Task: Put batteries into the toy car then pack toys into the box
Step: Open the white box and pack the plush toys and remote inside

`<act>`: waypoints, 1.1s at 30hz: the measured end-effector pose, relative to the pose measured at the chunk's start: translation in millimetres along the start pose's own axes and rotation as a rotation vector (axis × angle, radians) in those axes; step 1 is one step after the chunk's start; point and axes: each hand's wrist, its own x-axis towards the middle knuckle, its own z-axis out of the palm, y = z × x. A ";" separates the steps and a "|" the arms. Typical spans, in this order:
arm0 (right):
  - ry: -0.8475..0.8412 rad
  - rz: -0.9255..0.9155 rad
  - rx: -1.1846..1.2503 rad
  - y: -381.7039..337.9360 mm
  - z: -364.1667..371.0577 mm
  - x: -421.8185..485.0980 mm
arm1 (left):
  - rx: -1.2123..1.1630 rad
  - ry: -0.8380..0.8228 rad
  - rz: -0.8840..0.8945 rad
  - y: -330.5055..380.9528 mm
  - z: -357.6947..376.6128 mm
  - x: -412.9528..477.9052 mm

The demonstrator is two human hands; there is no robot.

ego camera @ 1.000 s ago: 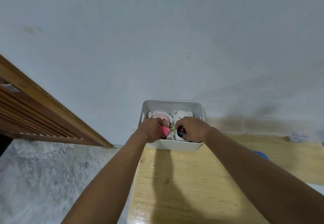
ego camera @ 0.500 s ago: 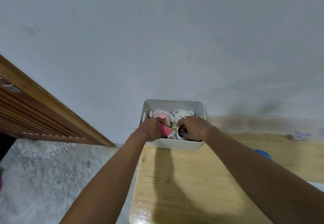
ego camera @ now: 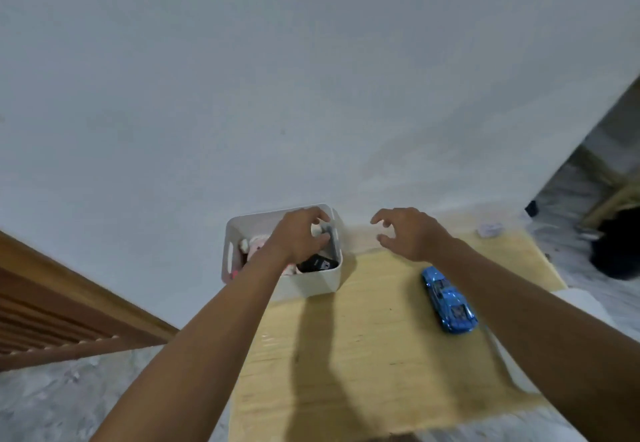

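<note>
Since the earlier frame the right hand has left the box and swung out to the right, and the view has shifted so that the car shows.

At centre left of the frame sits the white box, with a pink plush toy in its left part and a black toy against its near right corner. The left hand hangs over the box, fingers curled down by the right wall. Whether they pinch something or only touch it I cannot tell, as the hand hides what lies under it.

Right of the box, over the wooden table, the right hand hovers with fingers spread and loosely bent, holding nothing.

The blue toy car lies on the table at right of centre, below and to the right of that hand, beside the right forearm. Its long axis runs from upper left to lower right.

The right hand is plainly the nearer one. I judge the next move is a pull back and down toward the car, with the grip across its narrow width.
</note>
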 end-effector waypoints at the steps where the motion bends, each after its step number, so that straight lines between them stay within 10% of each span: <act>1: 0.012 0.040 0.002 15.1 -1.9 -13.2 | -0.014 -0.008 0.030 14.2 8.3 3.5; 21: -0.270 0.459 0.000 330.8 10.8 -233.9 | 0.120 -0.623 -0.041 280.6 308.7 18.3; 33: -0.377 0.412 0.064 375.5 68.6 -239.0 | 0.164 -0.556 -0.248 273.6 385.8 -8.3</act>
